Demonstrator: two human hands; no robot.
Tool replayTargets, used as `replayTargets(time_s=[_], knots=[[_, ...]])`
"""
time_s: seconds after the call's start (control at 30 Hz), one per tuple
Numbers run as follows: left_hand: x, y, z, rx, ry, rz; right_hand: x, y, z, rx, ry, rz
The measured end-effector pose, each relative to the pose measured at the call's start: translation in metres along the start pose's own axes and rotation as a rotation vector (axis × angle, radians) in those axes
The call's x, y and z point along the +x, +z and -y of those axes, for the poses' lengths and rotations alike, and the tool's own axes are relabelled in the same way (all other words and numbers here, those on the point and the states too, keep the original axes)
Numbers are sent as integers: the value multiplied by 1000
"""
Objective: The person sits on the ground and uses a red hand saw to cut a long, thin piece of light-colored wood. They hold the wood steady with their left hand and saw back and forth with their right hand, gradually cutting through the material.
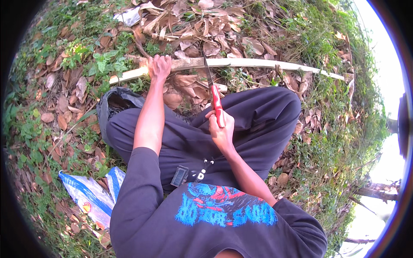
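Blade [209, 75], red-handled, is grasped by the right hand [222, 127] and crosses the wooden strip [241, 62] lying over dry leaves [185, 26]; the left hand [159, 67] clasps that strip. Blue lettering [226, 215] decorates the dark shirt [148, 228].

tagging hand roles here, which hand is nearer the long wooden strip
Left. The left hand is closed over the long wooden strip; the right hand is apart from it, nearer the body, gripping the red-handled cutting tool.
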State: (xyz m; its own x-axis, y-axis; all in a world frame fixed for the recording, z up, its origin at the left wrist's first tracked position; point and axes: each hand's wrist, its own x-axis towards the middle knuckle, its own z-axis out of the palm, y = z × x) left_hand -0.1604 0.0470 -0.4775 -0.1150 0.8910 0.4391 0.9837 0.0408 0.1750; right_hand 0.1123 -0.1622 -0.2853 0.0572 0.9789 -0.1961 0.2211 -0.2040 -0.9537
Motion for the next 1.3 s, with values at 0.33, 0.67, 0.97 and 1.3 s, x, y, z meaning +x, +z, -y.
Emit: replayTargets(time_s=[0.33,0.67,0.97,1.3], knots=[[7,-39,-23,-120,61,111,43,15,-10,-109,-234,-141],[-9,-7,18,187,179,-164,27,5,-5,-63,-75,-58],[-8,-15,2,379,454,-288,26,9,8,-55,-94,-99],[-11,-15,10,499,406,-259,41,6,-3,-6,-179,-124]])
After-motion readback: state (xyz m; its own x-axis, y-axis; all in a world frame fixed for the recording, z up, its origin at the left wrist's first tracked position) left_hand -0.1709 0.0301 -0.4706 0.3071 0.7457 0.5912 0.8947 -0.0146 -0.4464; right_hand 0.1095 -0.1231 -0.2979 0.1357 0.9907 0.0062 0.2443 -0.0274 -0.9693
